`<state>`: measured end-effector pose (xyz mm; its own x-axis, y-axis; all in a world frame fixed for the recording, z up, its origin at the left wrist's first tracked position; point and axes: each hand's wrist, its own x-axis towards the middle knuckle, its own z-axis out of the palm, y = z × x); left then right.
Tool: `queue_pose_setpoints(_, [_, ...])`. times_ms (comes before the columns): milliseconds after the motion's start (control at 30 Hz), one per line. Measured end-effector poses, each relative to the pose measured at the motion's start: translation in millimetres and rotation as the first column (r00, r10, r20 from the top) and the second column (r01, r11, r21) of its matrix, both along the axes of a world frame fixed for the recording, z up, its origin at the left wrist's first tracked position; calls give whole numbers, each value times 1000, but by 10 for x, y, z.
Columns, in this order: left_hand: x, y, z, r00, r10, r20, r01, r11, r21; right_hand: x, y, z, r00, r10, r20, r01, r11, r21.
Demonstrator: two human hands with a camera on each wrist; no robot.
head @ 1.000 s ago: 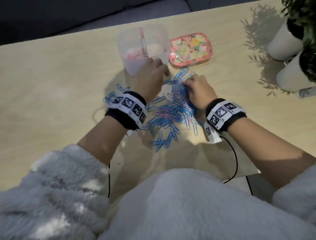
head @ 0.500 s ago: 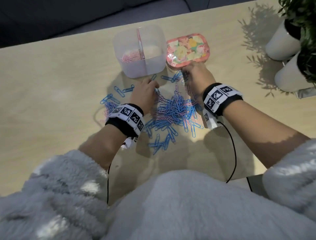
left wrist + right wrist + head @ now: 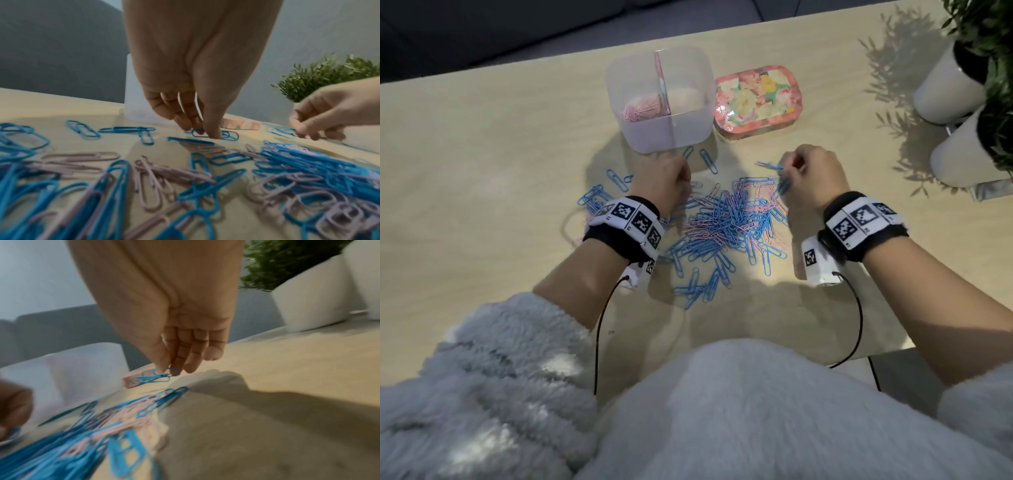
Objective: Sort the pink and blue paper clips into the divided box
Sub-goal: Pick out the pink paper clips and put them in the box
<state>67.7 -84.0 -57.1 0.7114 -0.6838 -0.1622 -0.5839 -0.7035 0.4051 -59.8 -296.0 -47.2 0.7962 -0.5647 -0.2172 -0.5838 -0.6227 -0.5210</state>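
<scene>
The clear divided box (image 3: 659, 102) stands at the back of the table, with pink paper clips (image 3: 642, 106) in its left compartment. A mixed heap of blue and pink clips (image 3: 726, 222) lies between my hands. My left hand (image 3: 686, 177) is down on the table just in front of the box; thumb and curled fingers close on a single blue clip (image 3: 227, 136) lying flat. My right hand (image 3: 786, 171) hovers right of the heap, and its thumb and forefinger pinch a few blue clips (image 3: 152, 378) lifted off the table.
A floral tin (image 3: 758, 97) sits right of the box. Two white plant pots (image 3: 948, 89) (image 3: 962, 150) stand at the far right. Loose blue clips (image 3: 599, 198) are scattered left of my left wrist. The wooden table (image 3: 482, 164) is bare to the left.
My left hand has come back from the box down to the table in front of it. My right hand reached toward the tin, then drew back to the right with blue clips lifted.
</scene>
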Motion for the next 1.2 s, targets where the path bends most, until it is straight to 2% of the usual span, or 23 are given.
queue_pose_setpoints(67, [53,30,8,997,74,-9,-74,996,-44,-40,-91,-1,996,-81,-23,80,996,-36])
queue_pose_setpoints(133, [94,48,-4,994,107,30,-106,994,-36,-59,-138,-8,995,-73,-64,66,991,-116])
queue_pose_setpoints(200, [91,32,-7,992,64,113,-69,997,37,-29,-125,-8,999,1,-36,-7,986,-168])
queue_pose_setpoints(267, [33,-26,5,985,9,171,-22,997,73,43,-50,-19,994,107,19,-104,987,-124])
queue_pose_setpoints(333, [-69,-128,19,987,-31,159,20,997,70,126,61,-64,973,231,-22,-232,970,-69])
queue_pose_setpoints(400, [-162,-238,5,992,-48,113,41,997,62,209,138,-121,954,284,-100,-290,955,-61])
queue_pose_setpoints(500, [-235,-341,-14,998,-41,45,36,994,108,313,139,-116,966,236,-110,-236,972,8])
queue_pose_setpoints(633, [-247,-365,15,1000,-12,-14,14,991,130,353,39,-11,996,89,-9,-87,987,137])
queue_pose_setpoints(700, [-224,-344,33,995,48,-83,-44,998,49,319,-3,34,998,47,45,-50,997,66])
queue_pose_setpoints(800, [-222,-352,75,976,84,-201,-104,990,-92,233,11,31,990,131,43,-130,991,-15])
queue_pose_setpoints(900, [-262,-470,133,927,90,-365,-114,992,-46,156,85,-32,985,175,-9,-175,985,7])
queue_pose_setpoints(1000, [-303,-575,132,885,193,-424,-218,976,-11,106,171,-96,984,177,-16,-178,984,-8])
queue_pose_setpoints(1100, [-417,-633,124,935,156,-318,-161,987,11,100,236,-136,980,196,-18,-197,977,-79])
queue_pose_setpoints(1200, [-522,-592,84,983,50,-178,-40,997,62,118,208,-147,988,154,-10,-154,987,-36])
